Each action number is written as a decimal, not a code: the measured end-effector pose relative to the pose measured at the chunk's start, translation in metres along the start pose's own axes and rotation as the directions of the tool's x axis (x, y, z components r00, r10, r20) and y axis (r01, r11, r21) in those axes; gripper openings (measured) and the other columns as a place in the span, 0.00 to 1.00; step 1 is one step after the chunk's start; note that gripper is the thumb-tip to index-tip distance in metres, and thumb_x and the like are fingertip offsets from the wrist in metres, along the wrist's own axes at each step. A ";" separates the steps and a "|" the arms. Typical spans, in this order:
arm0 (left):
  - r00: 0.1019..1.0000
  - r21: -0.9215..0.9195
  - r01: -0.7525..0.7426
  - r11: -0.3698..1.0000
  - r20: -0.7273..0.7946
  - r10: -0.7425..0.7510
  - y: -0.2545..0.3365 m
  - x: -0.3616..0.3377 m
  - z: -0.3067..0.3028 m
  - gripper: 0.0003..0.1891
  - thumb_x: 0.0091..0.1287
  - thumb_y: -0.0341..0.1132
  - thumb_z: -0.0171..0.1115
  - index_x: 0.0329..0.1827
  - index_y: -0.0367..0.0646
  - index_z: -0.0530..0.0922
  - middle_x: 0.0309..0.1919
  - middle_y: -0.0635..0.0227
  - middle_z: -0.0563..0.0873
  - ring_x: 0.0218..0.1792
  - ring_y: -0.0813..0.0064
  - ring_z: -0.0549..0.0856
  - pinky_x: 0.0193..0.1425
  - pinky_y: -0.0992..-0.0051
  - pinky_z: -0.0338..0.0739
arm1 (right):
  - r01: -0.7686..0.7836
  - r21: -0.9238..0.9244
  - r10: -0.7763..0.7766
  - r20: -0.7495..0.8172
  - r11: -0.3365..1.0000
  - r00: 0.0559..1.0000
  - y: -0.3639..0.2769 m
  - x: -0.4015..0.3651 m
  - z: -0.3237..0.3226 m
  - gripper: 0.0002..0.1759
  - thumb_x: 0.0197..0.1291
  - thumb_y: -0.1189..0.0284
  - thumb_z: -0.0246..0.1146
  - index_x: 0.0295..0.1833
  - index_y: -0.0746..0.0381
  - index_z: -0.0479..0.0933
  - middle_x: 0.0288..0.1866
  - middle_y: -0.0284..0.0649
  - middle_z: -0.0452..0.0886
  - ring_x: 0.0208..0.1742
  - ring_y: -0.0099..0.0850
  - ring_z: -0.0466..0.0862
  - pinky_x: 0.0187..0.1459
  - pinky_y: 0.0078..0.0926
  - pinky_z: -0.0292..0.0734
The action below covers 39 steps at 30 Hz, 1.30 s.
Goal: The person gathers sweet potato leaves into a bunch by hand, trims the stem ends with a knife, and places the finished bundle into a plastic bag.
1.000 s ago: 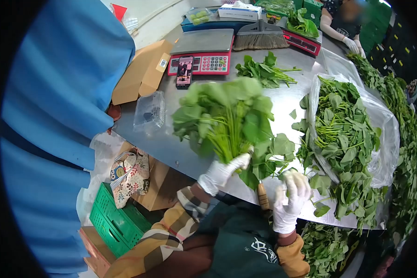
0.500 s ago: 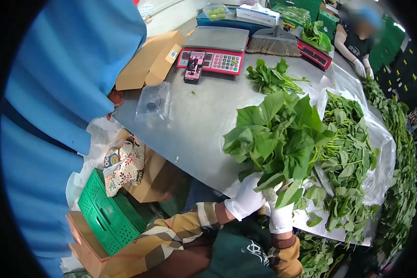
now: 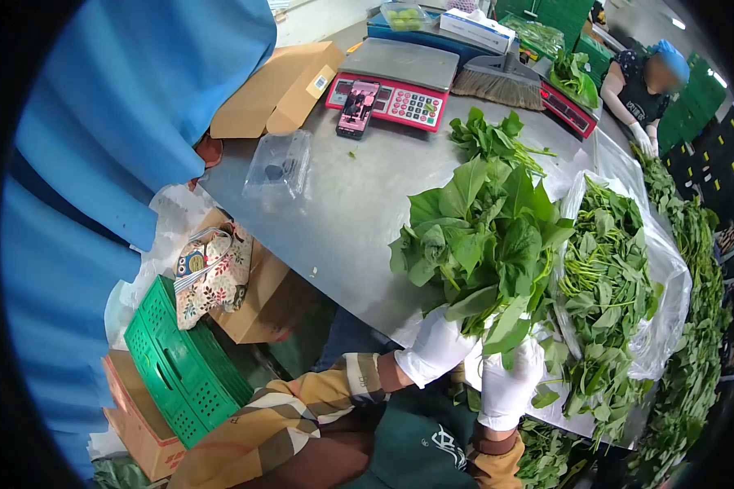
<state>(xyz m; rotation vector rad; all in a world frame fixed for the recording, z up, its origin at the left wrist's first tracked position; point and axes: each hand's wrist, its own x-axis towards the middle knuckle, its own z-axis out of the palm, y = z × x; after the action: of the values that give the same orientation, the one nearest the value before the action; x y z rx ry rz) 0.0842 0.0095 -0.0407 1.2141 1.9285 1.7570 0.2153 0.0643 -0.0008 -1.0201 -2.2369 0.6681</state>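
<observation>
A big bunch of leafy greens (image 3: pixel 489 240) rises in front of me, its broad leaves pointing away over the metal table. My left hand (image 3: pixel 439 349), in a white glove, is closed around the lower part of the bunch; leaves hide its fingertips. Close beside it, my right hand (image 3: pixel 510 379), also gloved, is closed at the stem end, under a hanging leaf. To the right, a pile of greens (image 3: pixel 603 269) lies on a clear plastic sheet (image 3: pixel 669 301). Just beyond the bunch rests a smaller bunch (image 3: pixel 493 134) on the table.
A red scale (image 3: pixel 400 73) with a phone (image 3: pixel 357 110) leaning on it stands at the back. Nearby are a clear plastic box (image 3: pixel 277 167), a brush (image 3: pixel 497 81) and a second scale (image 3: pixel 567 106). Green crates (image 3: pixel 179 367) sit lower left. A co-worker (image 3: pixel 640 94) handles greens at far right.
My right hand has moved slightly right, apart from the left, and shows more fully below the leaves. The bunch stays held, tilted a little differently. The camera view has shifted slightly.
</observation>
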 end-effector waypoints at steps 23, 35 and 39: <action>0.998 -0.138 0.000 0.990 0.068 0.009 0.014 -0.004 -0.005 0.22 0.60 0.26 0.65 0.60 0.39 0.77 0.53 0.52 0.85 0.55 0.50 0.83 0.58 0.65 0.78 | 0.149 0.256 -0.124 -0.110 0.955 0.986 -0.019 -0.001 0.006 0.22 0.50 0.86 0.72 0.52 0.63 0.80 0.46 0.38 0.85 0.43 0.30 0.82 0.49 0.24 0.75; 0.737 -0.356 0.669 0.652 0.432 -0.520 0.018 0.003 -0.004 0.19 0.62 0.16 0.54 0.55 0.35 0.78 0.47 0.65 0.86 0.46 0.77 0.82 0.50 0.74 0.78 | 0.275 -0.036 -0.278 -0.114 0.961 0.954 -0.027 0.007 0.005 0.18 0.44 0.84 0.74 0.43 0.58 0.83 0.32 0.34 0.79 0.36 0.34 0.77 0.41 0.30 0.72; 0.828 -0.471 0.559 0.683 0.368 -0.424 0.003 -0.002 0.006 0.19 0.61 0.14 0.53 0.54 0.36 0.78 0.46 0.66 0.86 0.46 0.77 0.82 0.51 0.73 0.78 | 0.362 -0.072 -0.368 -0.122 0.929 0.922 -0.021 0.010 0.011 0.21 0.43 0.79 0.76 0.45 0.52 0.82 0.33 0.31 0.78 0.34 0.33 0.77 0.40 0.33 0.71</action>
<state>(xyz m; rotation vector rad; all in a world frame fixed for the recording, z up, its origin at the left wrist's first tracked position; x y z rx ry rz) 0.0907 0.0113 -0.0401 0.5669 1.2791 1.6123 0.1921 0.0585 0.0079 -0.6193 -2.2481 0.3712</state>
